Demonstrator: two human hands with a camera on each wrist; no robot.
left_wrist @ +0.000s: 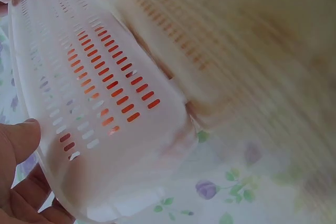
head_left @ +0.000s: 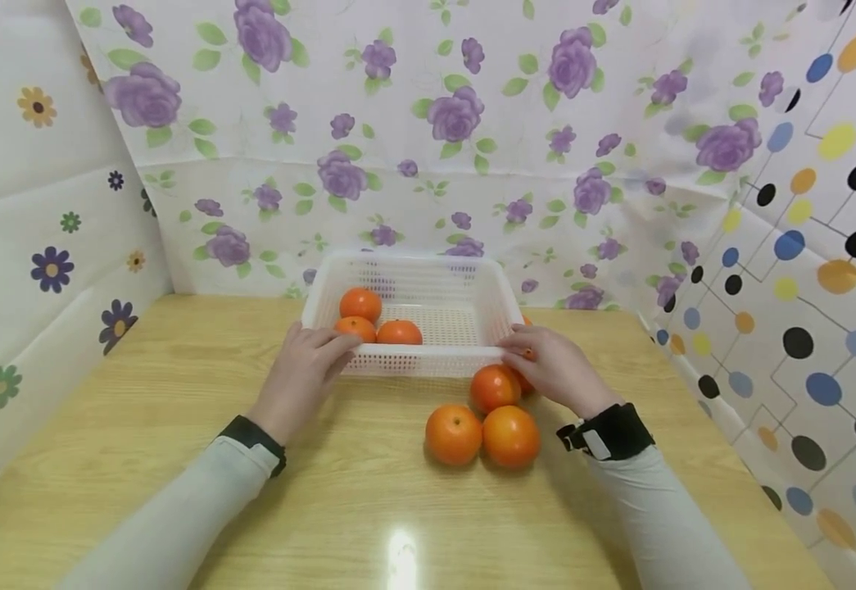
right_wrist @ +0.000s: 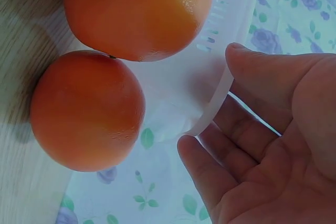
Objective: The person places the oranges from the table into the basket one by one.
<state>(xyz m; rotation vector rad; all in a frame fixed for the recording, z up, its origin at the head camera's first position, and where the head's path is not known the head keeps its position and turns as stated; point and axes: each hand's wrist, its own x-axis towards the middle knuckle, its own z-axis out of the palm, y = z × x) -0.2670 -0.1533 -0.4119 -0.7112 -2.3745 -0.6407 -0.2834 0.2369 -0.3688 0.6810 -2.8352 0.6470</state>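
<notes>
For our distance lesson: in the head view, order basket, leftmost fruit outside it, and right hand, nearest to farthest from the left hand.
1. Basket, held at its near-left corner.
2. Leftmost outside fruit, front right.
3. Right hand, farther right.

Table (head_left: pixel 324 500): light wood-grain surface, glossy, with a white glare (head_left: pixel 401 561) near the front. At the far side stands a white plastic basket (head_left: pixel 420 360) with slotted walls, its long side facing front; whether its base sits fully flat cannot be determined. In front of the basket, right of centre, a left front orange (head_left: pixel 454 435) and a right front orange (head_left: pixel 511 437) lie side by side. A third orange (head_left: pixel 495 388) lies just behind them, near the basket. Further fruit beside the basket's right front corner is partly hidden; count not established.
</notes>
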